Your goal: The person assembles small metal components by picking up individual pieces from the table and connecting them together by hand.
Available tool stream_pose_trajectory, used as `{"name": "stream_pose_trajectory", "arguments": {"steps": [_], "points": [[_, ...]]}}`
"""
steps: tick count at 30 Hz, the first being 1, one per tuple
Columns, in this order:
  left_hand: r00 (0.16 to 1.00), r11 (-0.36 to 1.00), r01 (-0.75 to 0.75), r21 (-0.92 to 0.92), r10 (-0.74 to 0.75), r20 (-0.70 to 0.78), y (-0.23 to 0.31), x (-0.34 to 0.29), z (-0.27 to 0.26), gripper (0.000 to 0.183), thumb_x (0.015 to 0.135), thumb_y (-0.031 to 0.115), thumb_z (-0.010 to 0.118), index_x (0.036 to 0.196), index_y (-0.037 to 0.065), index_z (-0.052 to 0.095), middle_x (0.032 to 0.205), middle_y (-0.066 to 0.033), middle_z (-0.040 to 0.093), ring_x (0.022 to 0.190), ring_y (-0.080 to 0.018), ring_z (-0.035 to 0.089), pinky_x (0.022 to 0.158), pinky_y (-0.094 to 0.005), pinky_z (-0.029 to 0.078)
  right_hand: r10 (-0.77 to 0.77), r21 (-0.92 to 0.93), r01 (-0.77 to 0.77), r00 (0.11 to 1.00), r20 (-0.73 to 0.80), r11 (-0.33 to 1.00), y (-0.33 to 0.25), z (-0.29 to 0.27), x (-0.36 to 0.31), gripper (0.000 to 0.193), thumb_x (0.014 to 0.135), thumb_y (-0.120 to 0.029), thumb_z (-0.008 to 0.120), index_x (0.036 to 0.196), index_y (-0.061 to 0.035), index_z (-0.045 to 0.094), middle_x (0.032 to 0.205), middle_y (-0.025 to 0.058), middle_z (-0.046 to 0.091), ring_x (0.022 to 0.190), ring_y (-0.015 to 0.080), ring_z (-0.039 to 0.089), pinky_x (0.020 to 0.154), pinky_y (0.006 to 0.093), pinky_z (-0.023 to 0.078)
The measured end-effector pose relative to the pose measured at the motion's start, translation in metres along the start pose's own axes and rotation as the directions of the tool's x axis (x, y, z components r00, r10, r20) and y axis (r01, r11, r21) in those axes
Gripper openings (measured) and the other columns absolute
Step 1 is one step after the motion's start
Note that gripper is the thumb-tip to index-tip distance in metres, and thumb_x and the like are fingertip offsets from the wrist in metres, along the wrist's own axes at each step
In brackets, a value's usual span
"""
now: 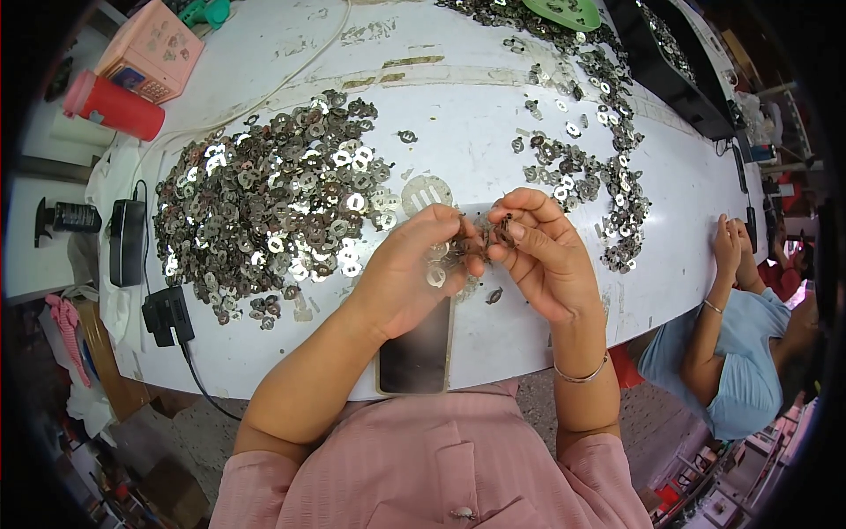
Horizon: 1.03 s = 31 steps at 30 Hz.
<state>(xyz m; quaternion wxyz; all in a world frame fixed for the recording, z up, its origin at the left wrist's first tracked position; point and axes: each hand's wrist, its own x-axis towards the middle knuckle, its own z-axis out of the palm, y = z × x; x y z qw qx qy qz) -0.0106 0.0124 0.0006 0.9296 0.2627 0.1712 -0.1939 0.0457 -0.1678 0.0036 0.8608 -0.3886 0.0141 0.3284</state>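
Over the front part of the white table, my two hands come close together at the fingertips. My left hand (408, 264) is closed around several small metal washer-like pieces (436, 276), some of which show between its fingers. My right hand (551, 257) pinches a small dark metal piece (506, 228) between thumb and fingers. A large heap of the same flat slotted pieces (264, 194) lies to the left of my hands. Below my left hand a phone (414, 357) lies dark-screened at the table's front edge, partly covered by the hand.
More metal pieces (621, 194) trail along the right side, near a black tray (674, 66) and a green dish (564, 11). At left stand a red tumbler (115, 106), a pink box (154, 53) and black adapters (167, 316) with cords. Another person (727, 344) sits at the right.
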Motion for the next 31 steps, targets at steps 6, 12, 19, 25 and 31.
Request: {"name": "stream_pose_trajectory", "arguments": {"steps": [6, 12, 19, 25, 31], "points": [[0.995, 1.000, -0.004, 0.010, 0.003, 0.099, -0.001, 0.000, -0.009, 0.019, 0.091, 0.028, 0.056, 0.089, 0.009, 0.052, 0.088, -0.0043, 0.058, 0.076, -0.0153, 0.057, 0.067, -0.0268, 0.042, 0.023, 0.054, -0.024, 0.999, 0.028, 0.998, 0.001, 0.000, 0.000, 0.024, 0.088, 0.004, 0.056, 0.112, -0.0001, 0.055, 0.103, 0.0110, 0.064, 0.095, 0.0174, 0.063, 0.084, 0.0325, 0.055], [0.998, 0.984, -0.053, 0.172, 0.056, -0.009, -0.001, -0.002, 0.006, 0.010, 0.090, 0.013, 0.061, 0.094, 0.007, 0.054, 0.088, -0.0033, 0.058, 0.073, -0.0122, 0.056, 0.056, -0.0215, 0.039, -0.200, -0.346, 0.163, 0.977, -0.071, 0.924, 0.007, 0.010, -0.003, 0.022, 0.088, 0.000, 0.059, 0.110, 0.0004, 0.057, 0.101, 0.0086, 0.064, 0.088, 0.0123, 0.062, 0.078, 0.0256, 0.052], [0.997, 0.963, -0.068, 0.260, 0.076, -0.022, -0.003, -0.002, 0.004, 0.012, 0.089, 0.009, 0.061, 0.098, 0.005, 0.055, 0.089, -0.0053, 0.058, 0.073, -0.0113, 0.057, 0.052, -0.0204, 0.037, -0.334, -0.540, 0.282, 0.942, 0.001, 0.793, 0.006, 0.016, -0.007, 0.022, 0.087, 0.002, 0.062, 0.108, 0.0010, 0.058, 0.099, 0.0067, 0.064, 0.087, 0.0097, 0.060, 0.077, 0.0236, 0.050], [0.996, 0.970, -0.053, 0.236, 0.067, -0.052, -0.003, -0.002, 0.006, 0.011, 0.090, 0.005, 0.058, 0.100, 0.004, 0.054, 0.091, -0.0062, 0.057, 0.073, -0.0116, 0.058, 0.052, -0.0204, 0.038, -0.340, -0.501, 0.289, 0.940, -0.012, 0.816, 0.004, 0.017, -0.008, 0.021, 0.087, 0.004, 0.061, 0.107, 0.0022, 0.058, 0.101, 0.0083, 0.064, 0.089, 0.0103, 0.061, 0.078, 0.0244, 0.051], [0.992, 0.953, -0.106, 0.283, 0.121, -0.039, -0.003, -0.002, 0.006, 0.019, 0.090, 0.005, 0.057, 0.109, 0.003, 0.054, 0.097, -0.0058, 0.055, 0.073, -0.0131, 0.058, 0.052, -0.0204, 0.038, -0.356, -0.519, 0.308, 0.935, 0.008, 0.797, 0.006, 0.016, -0.007, 0.022, 0.087, 0.004, 0.061, 0.108, 0.0027, 0.057, 0.102, 0.0091, 0.064, 0.089, 0.0109, 0.061, 0.079, 0.0242, 0.052]]}}
